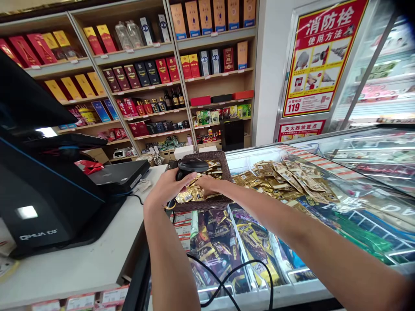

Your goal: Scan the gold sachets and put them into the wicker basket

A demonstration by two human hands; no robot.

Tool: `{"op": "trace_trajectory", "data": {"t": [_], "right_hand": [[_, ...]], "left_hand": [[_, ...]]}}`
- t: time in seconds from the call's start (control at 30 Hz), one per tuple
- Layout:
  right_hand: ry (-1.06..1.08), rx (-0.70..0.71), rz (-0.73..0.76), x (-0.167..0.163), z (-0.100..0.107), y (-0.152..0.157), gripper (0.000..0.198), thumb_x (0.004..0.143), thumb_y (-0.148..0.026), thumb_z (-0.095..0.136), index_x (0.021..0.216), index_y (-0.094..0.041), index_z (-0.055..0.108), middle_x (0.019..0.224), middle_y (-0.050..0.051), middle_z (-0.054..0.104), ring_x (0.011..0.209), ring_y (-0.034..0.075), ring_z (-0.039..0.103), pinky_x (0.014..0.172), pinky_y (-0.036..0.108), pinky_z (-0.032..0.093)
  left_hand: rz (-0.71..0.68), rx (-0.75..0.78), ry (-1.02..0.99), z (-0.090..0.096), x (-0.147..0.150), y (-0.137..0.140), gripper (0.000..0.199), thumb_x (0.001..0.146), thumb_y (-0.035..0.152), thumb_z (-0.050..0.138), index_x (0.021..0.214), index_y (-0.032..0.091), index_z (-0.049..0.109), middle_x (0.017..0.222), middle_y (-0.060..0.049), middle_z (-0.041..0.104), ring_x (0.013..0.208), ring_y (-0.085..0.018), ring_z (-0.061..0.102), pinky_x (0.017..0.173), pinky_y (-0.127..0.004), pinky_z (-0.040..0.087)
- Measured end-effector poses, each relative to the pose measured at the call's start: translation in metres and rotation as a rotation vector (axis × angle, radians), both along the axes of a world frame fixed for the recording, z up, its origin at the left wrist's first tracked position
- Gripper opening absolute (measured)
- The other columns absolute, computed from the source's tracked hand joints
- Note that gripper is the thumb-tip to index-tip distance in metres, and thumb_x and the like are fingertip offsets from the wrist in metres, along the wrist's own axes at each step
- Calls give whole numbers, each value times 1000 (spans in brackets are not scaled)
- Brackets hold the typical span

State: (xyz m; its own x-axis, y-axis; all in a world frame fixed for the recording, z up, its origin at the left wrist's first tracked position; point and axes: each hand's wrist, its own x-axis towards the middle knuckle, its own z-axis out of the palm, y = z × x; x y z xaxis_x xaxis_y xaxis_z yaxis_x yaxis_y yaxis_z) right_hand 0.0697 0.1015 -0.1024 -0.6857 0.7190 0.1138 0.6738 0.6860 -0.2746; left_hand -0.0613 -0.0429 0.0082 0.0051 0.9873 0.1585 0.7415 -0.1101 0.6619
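Observation:
My left hand (165,190) is wrapped around the handle of a black barcode scanner (193,165), whose head sits over the basket's left side. A brown woven basket (223,166) filled with shiny gold packets (189,193) rests on the glass freezer top. My right hand (206,184) reaches into the basket from the right, its fingertips down among the packets. Whether those fingers grip a packet is hidden. Just right of the basket, a loose pile of similar gold packets (279,177) lies spread over the glass.
At left, a dark checkout terminal (42,194) stands on a white counter (106,242). A black cable (223,283) loops over the freezer front. Bagged goods (214,246) show through the freezer glass. Shelves of boxed bottles (162,71) line the back wall.

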Motion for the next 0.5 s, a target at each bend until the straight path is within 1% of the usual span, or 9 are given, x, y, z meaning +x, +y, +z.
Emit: {"op": "trace_trajectory", "data": {"t": [0.07,0.1,0.17,0.23,0.3,0.33,0.4,0.47,0.5], "right_hand": [[26,14,-7,10,10,-3,35,66,-18,79,99,-25,71,102,4,70,95,25,64,75,29,47],[86,27,-56,19,14,-4,23,72,-19,74,94,-24,70,95,3,70,90,23,64,72,29,46],[290,35,-242,45,22,-10,11,77,-21,66,88,-23,66,86,2,68,82,20,63,67,27,43],[552,-34,-449,78,23,-19,13,76,-23,67,86,-22,60,83,1,65,76,18,60,62,26,43],[760,-194,-591,114,19,-34,20,72,-24,68,88,-22,57,83,0,63,71,16,59,59,25,44],[827,-269,-630,132,15,-43,25,70,-24,69,91,-22,56,84,-1,63,70,15,58,58,24,44],[886,-394,-644,162,4,-63,31,65,-22,71,94,-22,58,86,0,64,70,15,59,57,24,45],[881,-498,-580,185,-7,-82,23,67,-25,70,88,-21,61,84,1,64,70,16,59,55,24,45],[895,-524,-554,193,-13,-89,19,68,-29,69,84,-21,61,81,1,64,69,16,59,53,24,45]], "left_hand": [[-2,-9,-24,1,2,0,50,74,71,61,75,21,58,65,-2,61,61,-19,60,54,-26,39],[2,-17,-29,1,2,-1,50,74,71,61,76,21,59,67,-2,62,62,-20,60,54,-26,39],[12,-27,-24,2,4,-1,50,74,71,61,78,21,59,69,-3,64,63,-20,61,54,-26,39],[12,-23,-7,3,6,-1,50,75,71,61,78,21,60,69,-3,65,63,-20,61,54,-26,39],[-5,-19,-4,5,10,0,51,75,71,61,79,21,60,69,-3,65,63,-20,60,54,-26,39],[-22,-21,-7,6,13,1,50,75,71,61,79,21,60,69,-3,65,63,-19,60,54,-26,40],[-62,-21,11,8,20,1,49,75,70,61,78,21,59,68,-2,64,62,-19,59,54,-25,39],[-107,-13,66,11,29,1,48,76,69,60,75,21,59,65,-2,64,60,-18,57,53,-25,38],[-134,-8,96,13,33,0,48,77,68,60,74,20,59,64,-2,64,59,-17,56,53,-24,37]]}}
